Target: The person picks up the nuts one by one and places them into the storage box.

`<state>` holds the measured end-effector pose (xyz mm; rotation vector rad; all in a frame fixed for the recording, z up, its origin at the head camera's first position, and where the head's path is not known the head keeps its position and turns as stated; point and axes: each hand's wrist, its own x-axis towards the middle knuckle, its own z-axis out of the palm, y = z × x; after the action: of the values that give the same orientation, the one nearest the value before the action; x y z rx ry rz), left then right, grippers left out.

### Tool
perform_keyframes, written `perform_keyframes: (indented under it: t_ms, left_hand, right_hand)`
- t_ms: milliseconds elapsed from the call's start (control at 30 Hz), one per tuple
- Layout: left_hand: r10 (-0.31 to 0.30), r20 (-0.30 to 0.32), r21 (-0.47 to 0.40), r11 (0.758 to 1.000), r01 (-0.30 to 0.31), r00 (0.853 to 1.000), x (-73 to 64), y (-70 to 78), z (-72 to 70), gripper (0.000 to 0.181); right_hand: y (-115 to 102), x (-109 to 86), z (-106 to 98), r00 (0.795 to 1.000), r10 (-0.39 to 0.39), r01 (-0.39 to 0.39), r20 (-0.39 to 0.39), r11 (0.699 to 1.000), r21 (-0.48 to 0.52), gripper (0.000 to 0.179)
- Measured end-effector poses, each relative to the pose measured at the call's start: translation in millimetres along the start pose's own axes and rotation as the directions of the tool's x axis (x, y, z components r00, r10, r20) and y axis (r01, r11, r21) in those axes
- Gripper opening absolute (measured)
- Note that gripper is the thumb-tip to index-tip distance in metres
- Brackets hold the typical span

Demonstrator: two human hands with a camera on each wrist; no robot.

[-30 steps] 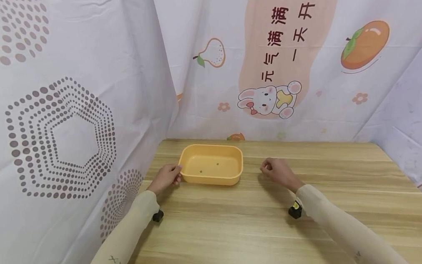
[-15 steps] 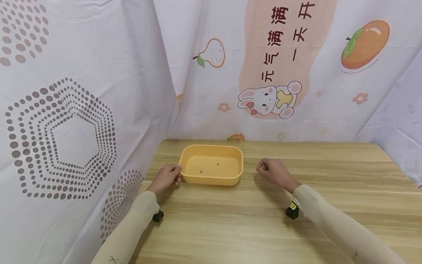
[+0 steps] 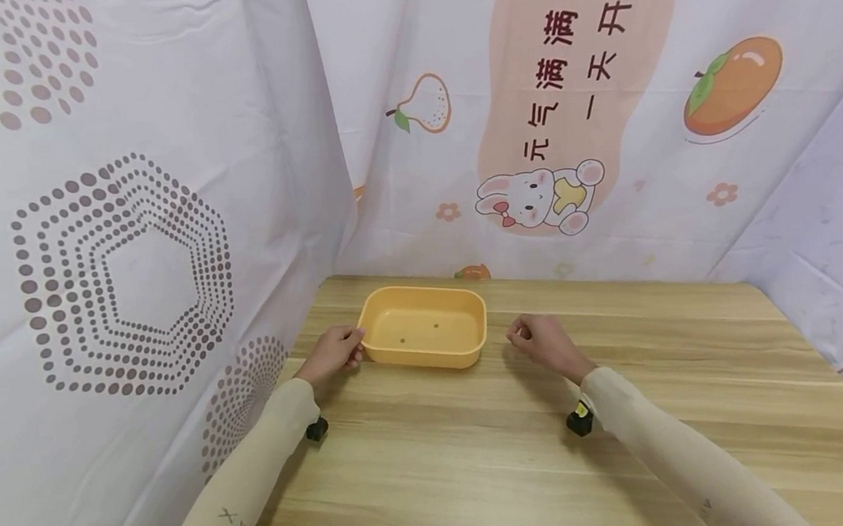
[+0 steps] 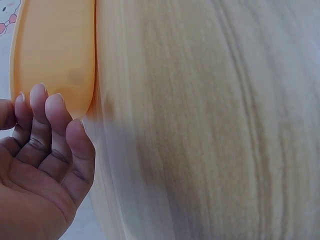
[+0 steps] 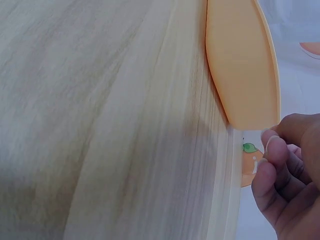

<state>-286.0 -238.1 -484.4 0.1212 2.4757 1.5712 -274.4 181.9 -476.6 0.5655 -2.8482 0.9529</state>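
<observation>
A shallow yellow plastic basin [image 3: 426, 361], rectangular with rounded corners, stands near the back of the wooden table. At its left end my left hand [image 3: 330, 354] holds the rim, with curled fingers [image 4: 59, 112] against the outer wall in the left wrist view; the thumb is only partly seen there. To the right of the basin, a short gap away, is my right hand [image 3: 546, 344]. Its fingers are curled, thumb and forefinger meeting at the tips, and nothing shows between them. In the right wrist view the basin's end [image 5: 245, 65] lies just beyond those fingertips [image 5: 276, 150].
The wooden table [image 3: 446, 461] runs back to a white printed curtain [image 3: 417, 213]. Another patterned curtain [image 3: 159, 277] hangs close along the left side, beside my left arm. Small black cameras [image 3: 579, 419] sit under both wrists. Two small dark marks show on the basin floor.
My right hand has moved a little to the left, closer to the basin. My left hand and the basin stay in place; the whole view shifts very slightly.
</observation>
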Motion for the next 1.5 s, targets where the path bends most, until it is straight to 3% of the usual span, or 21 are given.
perform_keyframes:
  t_ms: [533, 1500]
  left_hand:
    - [0.007, -0.002, 0.002, 1.0, -0.007, 1.0, 0.2, -0.8, 0.0, 0.034]
    - [-0.002, -0.011, -0.001, 1.0, 0.002, 1.0, -1.7, 1.2, 1.1, 0.036]
  right_hand:
    - [-11, 7.3, 8, 1.0, 0.013, -0.013, 0.028, 1.0, 0.011, 0.011]
    - [-30, 13.5, 18, 0.998, -0.058, 0.057, 0.008, 0.995, 0.08, 0.01]
